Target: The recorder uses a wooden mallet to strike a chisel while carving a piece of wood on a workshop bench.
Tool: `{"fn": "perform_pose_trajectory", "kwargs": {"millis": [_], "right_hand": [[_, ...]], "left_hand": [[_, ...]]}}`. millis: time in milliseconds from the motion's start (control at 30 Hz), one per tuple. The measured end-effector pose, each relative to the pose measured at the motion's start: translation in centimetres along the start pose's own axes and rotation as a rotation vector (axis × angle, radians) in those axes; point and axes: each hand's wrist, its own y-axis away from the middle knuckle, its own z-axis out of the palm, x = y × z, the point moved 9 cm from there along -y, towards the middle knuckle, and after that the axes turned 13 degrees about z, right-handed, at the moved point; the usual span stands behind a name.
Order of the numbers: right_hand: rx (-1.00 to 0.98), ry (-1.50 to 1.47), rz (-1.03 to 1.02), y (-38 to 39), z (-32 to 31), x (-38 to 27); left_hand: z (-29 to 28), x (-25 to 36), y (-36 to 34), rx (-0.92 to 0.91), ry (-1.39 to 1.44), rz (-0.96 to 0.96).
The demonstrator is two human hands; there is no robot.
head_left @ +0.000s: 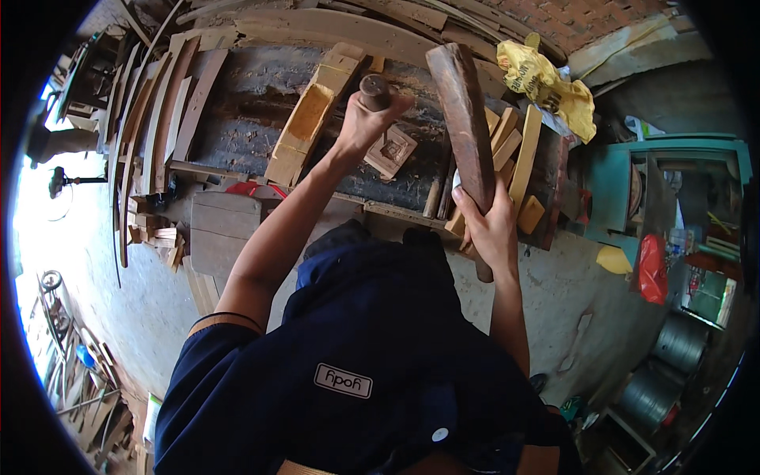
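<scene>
The left hand [366,119] has its grip wrapped around the round dark handle of a chisel-like tool [374,91], held upright over the table [245,119]; the blade end is hidden behind the fist, so what kind of tool it is can only be guessed. Just below and right of that hand lies a small square carved wood block [390,152] on the table's dark, worn top, near the tool but apart from the fingers.

The right hand [489,226] has its grip closed tight around the lower end of a long, dark reddish wooden mallet [467,127], which stands nearly upright and reaches above the table's far edge. Its handle end pokes out beneath the hand.

Pale cut wood pieces [305,131] lie slanted to the left of the left hand, and more short yellow offcuts [518,154] are stacked beside the mallet. A crumpled yellow plastic bag [546,83] rests on the table's far right corner; its contents cannot be seen. At the right stands a teal cabinet [613,186] with open shelves, a red bag [651,269] hanging by it. Two metal drums [665,368] stand on the floor lower right, their insides out of view. Long planks [158,119] lean at the left.
</scene>
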Motion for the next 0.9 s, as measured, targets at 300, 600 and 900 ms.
{"fn": "perform_pose_trajectory", "kwargs": {"millis": [300, 600, 900], "right_hand": [[0.024, -0.064, -0.043, -0.2, -1.4, 0.5], [0.087, -0.192, -0.104, 1.8, -3.3, -3.9], [0.181, 0.378, -0.234, 0.4, -0.7, -4.5]], "left_hand": [[2.7, -0.4, 0.8, -0.059, 0.088, 0.003], [4.9, -0.1, 0.6, -0.07, -0.063, -0.002], [6.9, -0.7, 1.5, -0.134, 0.048, 0.139]]}}
